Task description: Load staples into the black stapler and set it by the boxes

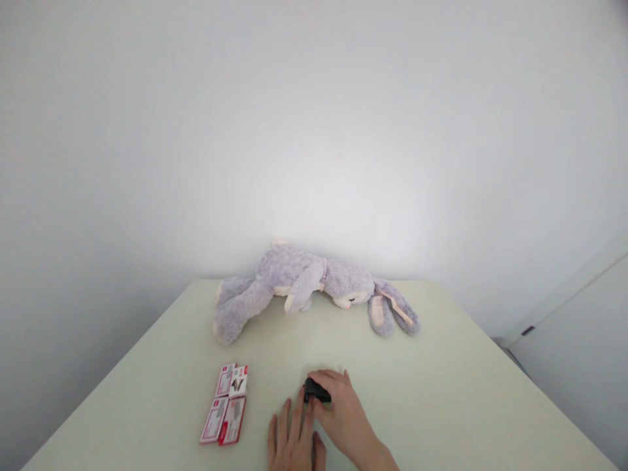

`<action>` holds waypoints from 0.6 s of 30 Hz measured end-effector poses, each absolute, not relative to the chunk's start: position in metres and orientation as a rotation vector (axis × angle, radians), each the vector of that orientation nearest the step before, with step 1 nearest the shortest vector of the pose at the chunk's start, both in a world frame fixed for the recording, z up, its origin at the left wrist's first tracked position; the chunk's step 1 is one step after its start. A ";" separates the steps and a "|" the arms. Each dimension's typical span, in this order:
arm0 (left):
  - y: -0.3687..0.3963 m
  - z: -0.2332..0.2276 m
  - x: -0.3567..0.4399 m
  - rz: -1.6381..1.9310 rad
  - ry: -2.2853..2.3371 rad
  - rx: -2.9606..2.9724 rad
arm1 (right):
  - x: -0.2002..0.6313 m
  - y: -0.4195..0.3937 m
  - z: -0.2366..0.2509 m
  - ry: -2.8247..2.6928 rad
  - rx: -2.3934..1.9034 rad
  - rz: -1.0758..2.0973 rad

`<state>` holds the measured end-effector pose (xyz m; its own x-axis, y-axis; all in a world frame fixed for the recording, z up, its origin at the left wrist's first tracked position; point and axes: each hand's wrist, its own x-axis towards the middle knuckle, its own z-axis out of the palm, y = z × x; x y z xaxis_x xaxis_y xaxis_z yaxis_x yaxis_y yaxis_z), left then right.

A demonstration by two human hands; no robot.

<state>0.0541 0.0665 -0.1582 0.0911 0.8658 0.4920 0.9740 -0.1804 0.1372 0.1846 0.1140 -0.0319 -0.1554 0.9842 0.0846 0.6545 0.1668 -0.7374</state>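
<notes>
Counter (pixel 441 392), pale green, against a white wall; plush rabbit (pixel 304 284) lies on its side along the far edge. Red-white card box (pixel 226 404) flat at near left. Right hand (pixel 343 412) grasps a small black object (pixel 316 390) on the counter near centre; left hand (pixel 292 438) flat, fingers released, touching it.

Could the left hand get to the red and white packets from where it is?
Probably yes. The left hand lies flat on the table, and the red and white packets sit just to its left with bare tabletop between them.
</notes>
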 end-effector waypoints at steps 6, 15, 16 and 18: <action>0.062 -0.172 0.051 -0.602 -1.846 -2.123 | 0.151 0.113 -0.052 -1.645 -1.619 0.606; 0.069 -0.149 0.038 -0.727 -1.876 -2.087 | 0.196 0.129 -0.064 -0.688 -1.063 1.109; 0.069 -0.149 0.038 -0.736 -1.881 -2.089 | 0.204 0.128 -0.067 -0.588 -1.030 1.138; 0.070 -0.149 0.038 -0.764 -1.880 -2.108 | 0.219 0.122 -0.073 -0.447 -0.981 1.197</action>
<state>0.0379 0.0699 -0.1494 0.0490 0.8593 0.5091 0.9709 -0.1606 0.1776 0.2192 0.1222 -0.0735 0.3458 0.9182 -0.1931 -0.5664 0.0402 -0.8232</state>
